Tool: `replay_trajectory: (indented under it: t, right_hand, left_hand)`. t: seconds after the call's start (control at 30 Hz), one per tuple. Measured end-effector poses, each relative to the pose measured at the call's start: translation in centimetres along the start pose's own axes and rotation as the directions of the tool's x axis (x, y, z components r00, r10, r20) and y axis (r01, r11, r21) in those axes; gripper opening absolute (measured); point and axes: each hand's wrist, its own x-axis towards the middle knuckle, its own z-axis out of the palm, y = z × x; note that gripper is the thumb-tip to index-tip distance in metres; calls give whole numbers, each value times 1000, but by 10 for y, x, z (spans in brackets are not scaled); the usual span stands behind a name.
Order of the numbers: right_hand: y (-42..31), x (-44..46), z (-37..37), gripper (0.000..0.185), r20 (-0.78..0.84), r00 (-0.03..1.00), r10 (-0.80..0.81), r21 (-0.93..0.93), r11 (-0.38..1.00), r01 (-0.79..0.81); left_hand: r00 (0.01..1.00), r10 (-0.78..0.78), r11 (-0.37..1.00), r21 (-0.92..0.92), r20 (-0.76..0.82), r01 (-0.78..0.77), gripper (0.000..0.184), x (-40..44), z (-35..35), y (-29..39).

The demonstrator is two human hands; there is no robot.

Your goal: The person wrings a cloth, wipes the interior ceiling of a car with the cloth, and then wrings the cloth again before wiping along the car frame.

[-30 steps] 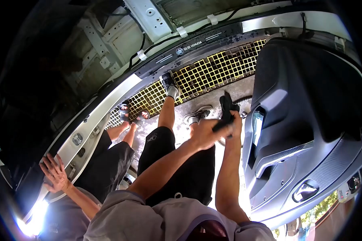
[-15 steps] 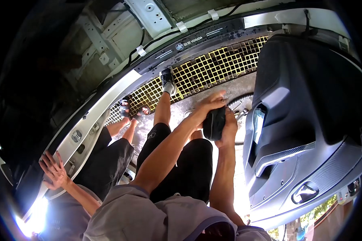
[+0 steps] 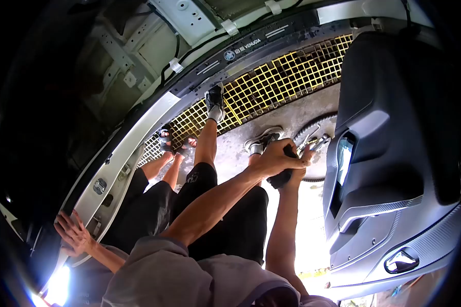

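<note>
A black, rounded, pouch-like thing [image 3: 278, 180] is held between my two hands above the floor by the open car door. Stretched across from the left, my left hand [image 3: 280, 158] closes its fingers at the upper end of the pouch. My right hand [image 3: 295, 174] grips it from the right side, with the thumb and fingertips close to my left fingers. Both hands cover much of the pouch, so its exact kind cannot be made out.
The open car door [image 3: 389, 153] stands to my right. Ahead is the door sill [image 3: 251, 48], with a yellow grating [image 3: 271, 82] beside it. A coiled hose [image 3: 317, 125] lies on the floor. At left, another person's hand [image 3: 76, 234] rests on the car's frame.
My left hand has come over the upper end of the pouch, which is now more covered and tilted. The view has shifted slightly, showing my other shoe and the hose more fully.
</note>
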Motion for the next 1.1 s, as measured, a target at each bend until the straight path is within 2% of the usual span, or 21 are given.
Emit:
replay_trajectory:
  t: [0.1,0.2,0.23,0.3,0.33,0.37,0.47,0.5,0.53,0.57,0.6,0.63,0.67,0.73,0.83,0.9,0.93,0.97,1.0,1.07,1.1]
  right_hand:
    - [-19,-7,-5,84,127,988,90,140,984,-108]
    - [-40,-18,-1,82,437,871,223,277,888,-367]
    - [-49,-20,3,81,546,796,261,264,849,-458]
    - [-67,-20,12,81,715,617,328,161,782,-602]
    - [-83,-17,18,82,791,471,391,28,746,-665]
    - [-95,-26,27,78,803,419,424,-36,735,-677]
    - [-130,-42,46,71,789,255,559,-240,662,-710]
    - [-131,-33,50,62,825,144,546,-293,632,-717]
    - [-76,-16,41,65,726,169,667,-506,683,-527]
    - [-73,-3,48,65,736,99,670,-591,707,-388]
    - [-70,9,54,71,743,28,669,-646,727,-234]
    - [-53,20,46,65,737,81,671,-654,738,-166]
    - [-25,31,33,58,731,136,668,-662,744,-94]
    - [-8,34,22,49,743,236,626,-626,775,-87]
    - [-26,24,26,41,756,385,529,-455,848,-271]
    - [-40,16,32,37,736,490,468,-312,876,-368]
    - [-44,11,35,35,719,540,438,-234,883,-406]
    - [-43,7,43,34,763,640,91,-49,995,-82]
    - [-41,2,55,35,738,617,-274,137,956,260]
    - [-37,-5,51,36,638,549,-540,218,810,544]
    - [-38,-4,50,35,603,549,-578,191,774,604]
  left_hand:
    - [999,47,987,155,-5,-46,24,-3,17,6]
    - [938,211,862,401,274,-311,12,-9,34,8]
    - [894,247,794,451,374,-408,9,-15,40,14]
    - [757,170,450,634,631,-629,16,-34,44,50]
    - [628,-44,550,543,777,-634,20,-36,41,75]
    - [467,-76,392,457,881,-799,34,-33,46,66]
    - [235,-310,273,323,921,-906,11,-36,44,42]
    - [156,-386,237,261,909,-936,8,-37,42,38]
    - [78,-461,207,192,884,-959,12,-37,39,34]
    - [-73,-618,46,-58,783,-997,17,-37,35,81]
    - [-145,-602,-16,-193,785,-981,16,-33,31,80]
    - [-219,-589,-78,-324,778,-943,14,-33,28,81]
    - [-151,-627,-169,-323,764,-931,16,-36,23,81]
    - [-170,-611,-247,-390,773,-887,14,-32,13,69]
    - [-127,-442,-359,-305,888,-882,11,-16,-14,46]
    - [-292,40,-335,-262,956,-905,9,-3,-28,48]
    - [-275,151,-303,-220,950,-927,9,-3,-31,48]
    - [-266,237,-312,-186,934,-932,10,-3,-33,48]
    - [-258,321,-321,-152,911,-935,10,-1,-35,43]
    - [-224,537,-282,-77,813,-956,17,1,-30,33]
    - [-171,597,-262,-11,784,-965,16,0,-26,34]
